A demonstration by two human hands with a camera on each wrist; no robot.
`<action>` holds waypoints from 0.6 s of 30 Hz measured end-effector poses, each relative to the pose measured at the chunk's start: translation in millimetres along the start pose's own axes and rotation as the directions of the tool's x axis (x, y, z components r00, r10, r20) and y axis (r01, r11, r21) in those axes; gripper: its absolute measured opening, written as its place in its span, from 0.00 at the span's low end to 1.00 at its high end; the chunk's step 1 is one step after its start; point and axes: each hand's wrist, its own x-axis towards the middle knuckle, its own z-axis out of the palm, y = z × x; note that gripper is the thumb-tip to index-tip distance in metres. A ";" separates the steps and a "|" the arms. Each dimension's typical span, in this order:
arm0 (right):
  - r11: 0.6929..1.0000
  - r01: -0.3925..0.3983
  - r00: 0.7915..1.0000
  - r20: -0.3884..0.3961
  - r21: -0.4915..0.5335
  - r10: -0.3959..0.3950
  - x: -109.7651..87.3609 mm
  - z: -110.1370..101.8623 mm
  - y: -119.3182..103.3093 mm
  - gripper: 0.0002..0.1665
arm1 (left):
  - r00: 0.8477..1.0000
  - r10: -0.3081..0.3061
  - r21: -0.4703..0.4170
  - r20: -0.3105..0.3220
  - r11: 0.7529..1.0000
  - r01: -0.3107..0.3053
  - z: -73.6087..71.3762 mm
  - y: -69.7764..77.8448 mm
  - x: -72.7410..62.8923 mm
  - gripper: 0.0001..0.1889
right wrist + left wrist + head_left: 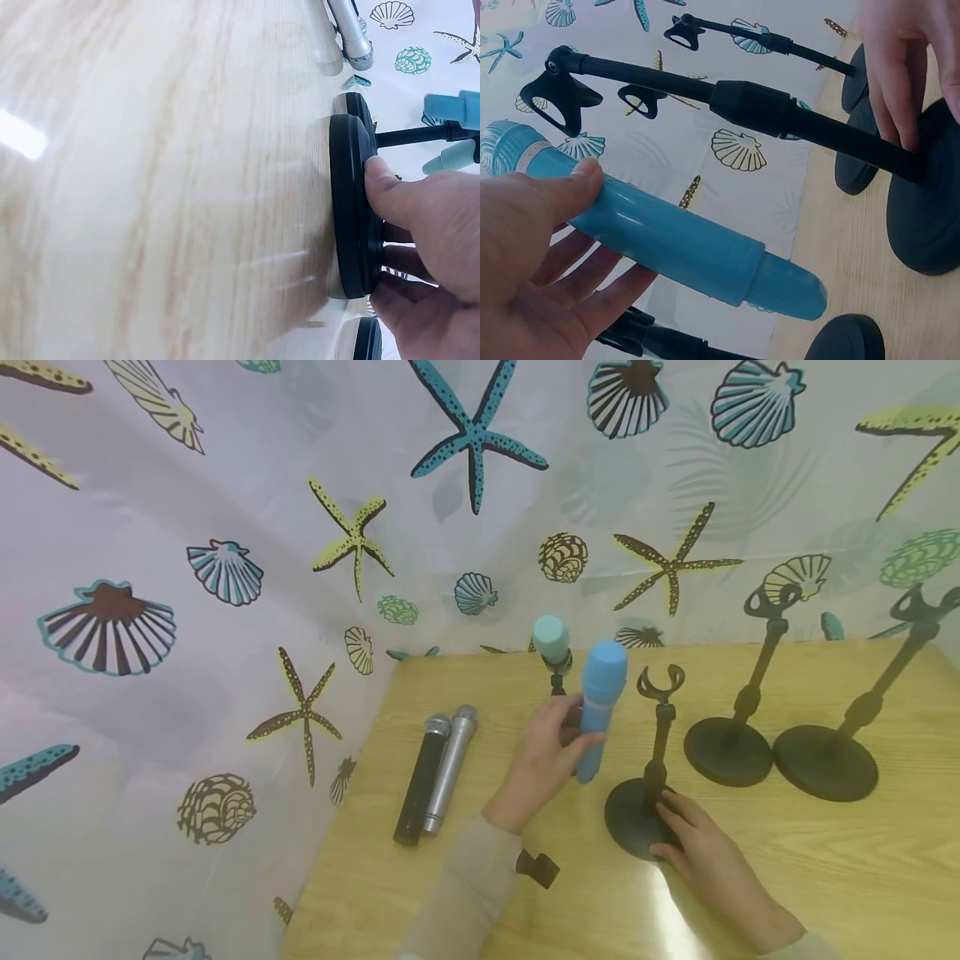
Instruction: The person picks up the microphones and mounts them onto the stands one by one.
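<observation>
My left hand (542, 758) holds a blue microphone (604, 678) upright, its thumb on one side and fingers on the other. In the left wrist view the smooth handle of this microphone (675, 232) shows, with its tapered end free. Just right of it stands a black desk microphone stand (657, 768) with a vacant forked clip on top (661, 682). My right hand (708, 864) grips the edge of that stand's round base. In the right wrist view the thumb lies on top of the base (351, 210), which sits on the table.
Behind my left hand, a mint-green microphone (551, 638) rests in another stand. A black microphone (422, 785) and a silver microphone (452, 768) lie at left. Two more black stands (727, 752) (825, 763) are at right. A black clip piece (538, 867) shows beside my left sleeve. Patterned cloth (480, 560) hangs behind.
</observation>
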 end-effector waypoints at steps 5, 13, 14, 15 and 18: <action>1.000 -0.008 1.000 0.013 -0.006 0.008 0.2 -0.8 -0.4 0.35 | 0.999 -0.037 -0.066 0.002 0.997 0.037 2.0 6.7 14.9 0.27; 1.000 -0.018 1.000 0.022 -0.005 0.018 1.4 -3.4 -1.8 0.35 | 1.000 0.012 -0.107 -0.023 0.994 -0.015 4.1 18.8 39.5 0.25; 1.000 -0.018 1.000 0.021 -0.005 0.018 1.3 -3.3 -1.7 0.35 | 0.999 0.029 -0.113 -0.026 0.993 -0.031 4.2 20.4 42.3 0.25; 1.000 -0.018 1.000 0.021 -0.006 0.018 1.1 -3.4 -1.9 0.35 | 0.999 0.041 -0.121 -0.029 0.992 -0.044 4.2 22.0 45.3 0.25; 1.000 -0.022 1.000 0.018 -0.003 0.022 1.3 -3.6 -2.0 0.35 | 0.998 0.062 -0.149 -0.033 0.987 -0.066 3.5 28.6 53.3 0.26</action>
